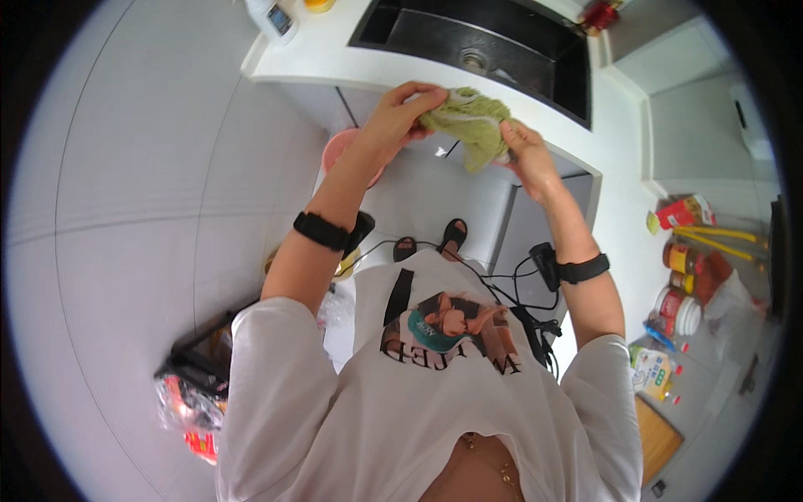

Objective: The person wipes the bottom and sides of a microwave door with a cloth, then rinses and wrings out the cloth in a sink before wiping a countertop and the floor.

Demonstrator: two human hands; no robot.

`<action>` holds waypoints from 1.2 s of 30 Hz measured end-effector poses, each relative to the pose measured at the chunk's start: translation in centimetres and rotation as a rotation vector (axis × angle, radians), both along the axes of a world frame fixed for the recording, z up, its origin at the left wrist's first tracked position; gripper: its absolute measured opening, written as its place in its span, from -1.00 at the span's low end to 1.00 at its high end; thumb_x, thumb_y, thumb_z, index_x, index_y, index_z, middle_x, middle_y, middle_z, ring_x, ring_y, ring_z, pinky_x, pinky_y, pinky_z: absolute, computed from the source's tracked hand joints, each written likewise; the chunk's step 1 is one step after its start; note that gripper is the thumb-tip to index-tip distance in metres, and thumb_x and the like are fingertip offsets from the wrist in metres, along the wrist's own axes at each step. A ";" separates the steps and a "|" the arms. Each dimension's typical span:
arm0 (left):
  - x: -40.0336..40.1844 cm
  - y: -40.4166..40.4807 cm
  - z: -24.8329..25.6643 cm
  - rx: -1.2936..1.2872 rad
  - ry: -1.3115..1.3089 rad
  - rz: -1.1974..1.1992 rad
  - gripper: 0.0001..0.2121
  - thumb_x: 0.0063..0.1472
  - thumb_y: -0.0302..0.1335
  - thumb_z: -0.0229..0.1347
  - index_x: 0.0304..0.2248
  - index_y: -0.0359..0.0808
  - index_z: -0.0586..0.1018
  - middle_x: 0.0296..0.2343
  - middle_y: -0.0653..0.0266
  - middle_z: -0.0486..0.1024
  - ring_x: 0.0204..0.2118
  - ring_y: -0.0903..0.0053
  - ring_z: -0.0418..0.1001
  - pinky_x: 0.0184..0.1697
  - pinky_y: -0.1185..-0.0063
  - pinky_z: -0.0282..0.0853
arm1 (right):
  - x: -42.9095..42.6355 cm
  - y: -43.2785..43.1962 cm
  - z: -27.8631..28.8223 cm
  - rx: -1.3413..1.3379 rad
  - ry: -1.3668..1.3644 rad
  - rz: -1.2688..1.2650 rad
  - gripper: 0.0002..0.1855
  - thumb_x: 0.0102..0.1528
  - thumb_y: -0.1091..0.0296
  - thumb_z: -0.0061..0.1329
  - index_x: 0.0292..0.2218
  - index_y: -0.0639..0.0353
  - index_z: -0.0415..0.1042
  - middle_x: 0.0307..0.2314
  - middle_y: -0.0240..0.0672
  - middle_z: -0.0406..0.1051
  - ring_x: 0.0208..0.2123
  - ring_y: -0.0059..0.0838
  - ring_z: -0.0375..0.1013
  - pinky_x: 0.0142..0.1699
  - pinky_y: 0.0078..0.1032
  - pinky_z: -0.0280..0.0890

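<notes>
Between my two hands hangs a crumpled green cloth (472, 124) with pale edging. My left hand (406, 112) grips its left end, thumb on top. My right hand (529, 152) pinches the other end, where a fold droops below. The cloth is held up in front of the white countertop (313, 61), on the near side of the black sink (433, 44). A metal drain (474, 59) shows in the sink's bottom. Some fingers of both hands are hidden behind the cloth.
A pink bucket (335, 150) stands on the floor, partly behind my left forearm. On the left of the counter is a white bottle (271, 20). Jars (677, 312), food packets (685, 212) and a wooden cutting board (655, 439) line the right counter. Black cables (495, 285) hang at my waist.
</notes>
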State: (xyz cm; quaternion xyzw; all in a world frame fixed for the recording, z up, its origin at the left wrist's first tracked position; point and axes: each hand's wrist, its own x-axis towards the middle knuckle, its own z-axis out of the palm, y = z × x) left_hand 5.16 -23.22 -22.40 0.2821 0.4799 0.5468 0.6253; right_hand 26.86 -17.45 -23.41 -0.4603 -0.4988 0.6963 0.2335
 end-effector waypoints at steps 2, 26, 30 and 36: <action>0.7 0.0 -0.5 -0.024 -0.054 0.008 -0.75 0.03 -0.29 0.12 -0.31 -0.21 0.49 -0.51 0.42 0.41 -0.50 0.75 0.28 -0.50 0.77 0.14 | 0.5 -1.2 0.1 -0.017 0.001 -0.053 -0.66 0.15 0.11 -0.25 -0.16 0.13 0.35 -0.37 -0.43 0.40 -0.37 -0.64 0.33 -0.25 -0.63 0.24; 16.4 -0.1 7.2 0.337 0.332 -0.224 -0.73 0.13 -0.63 -0.07 -0.14 -0.25 0.39 -0.31 0.34 0.40 -0.35 0.70 0.36 -0.29 0.72 0.29 | 10.6 -2.6 4.8 -0.017 0.510 -0.094 -0.53 0.09 0.01 -0.18 -0.09 0.18 0.27 -0.20 -0.39 0.30 -0.16 -0.56 0.26 -0.09 -0.56 0.15; 15.9 0.4 6.1 0.409 0.486 -0.113 -0.74 0.11 -0.64 -0.05 -0.18 -0.27 0.42 -0.34 0.34 0.41 -0.37 0.73 0.34 -0.33 0.74 0.28 | 9.9 -1.9 3.7 0.016 0.432 -0.256 -0.65 0.10 0.20 -0.17 -0.13 0.20 0.29 -0.26 -0.39 0.34 -0.24 -0.58 0.31 -0.15 -0.57 0.20; 12.4 0.8 3.3 0.332 0.422 0.065 -0.80 0.15 -0.44 -0.02 -0.22 -0.28 0.41 -0.44 0.38 0.40 -0.43 0.75 0.31 -0.39 0.75 0.23 | 10.6 -1.3 4.7 0.033 0.376 -0.423 -0.70 0.13 0.24 -0.22 -0.16 0.22 0.30 -0.32 -0.37 0.37 -0.28 -0.56 0.34 -0.19 -0.57 0.22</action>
